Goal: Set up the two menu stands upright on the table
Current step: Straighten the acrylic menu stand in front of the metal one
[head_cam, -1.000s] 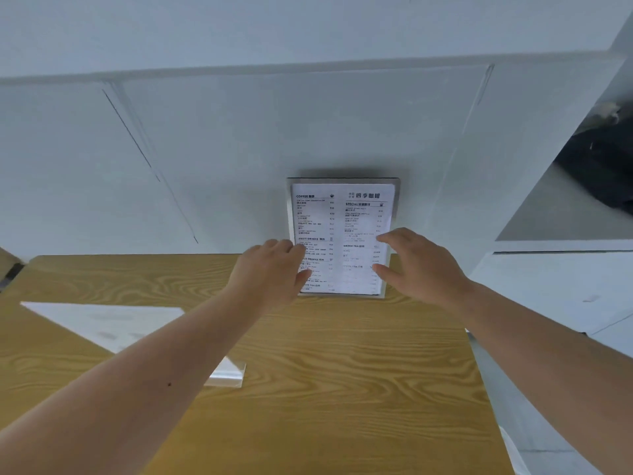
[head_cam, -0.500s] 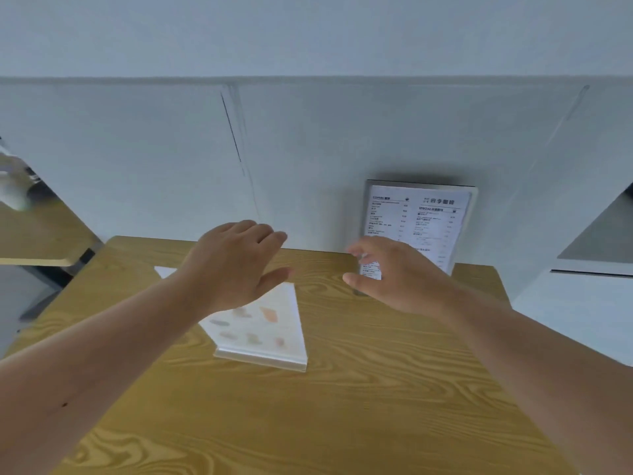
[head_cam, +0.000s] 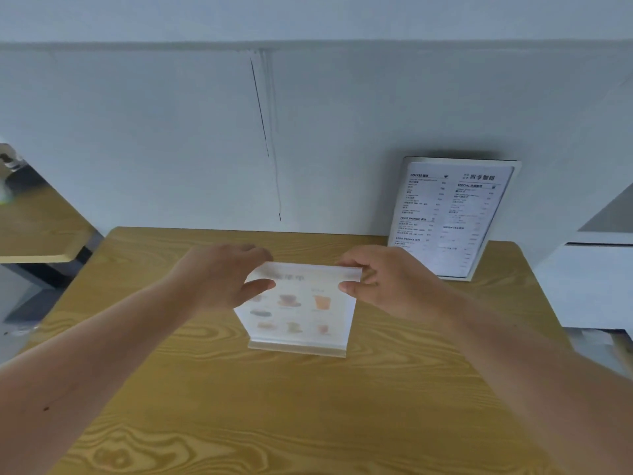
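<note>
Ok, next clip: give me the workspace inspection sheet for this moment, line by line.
Surface: wooden table with visible grain, its far edge against a pale wall.
Job's things: text menu stand upright at the table's far right, by the wall; picture menu stand near the middle, base on the table, blurred.
Clutter: nothing seen on the table.
Grippers: left hand and right hand pinch the picture menu stand's top corners.
Cables: nothing seen.
Surroundings: second wooden table at left; white unit at right.
</note>
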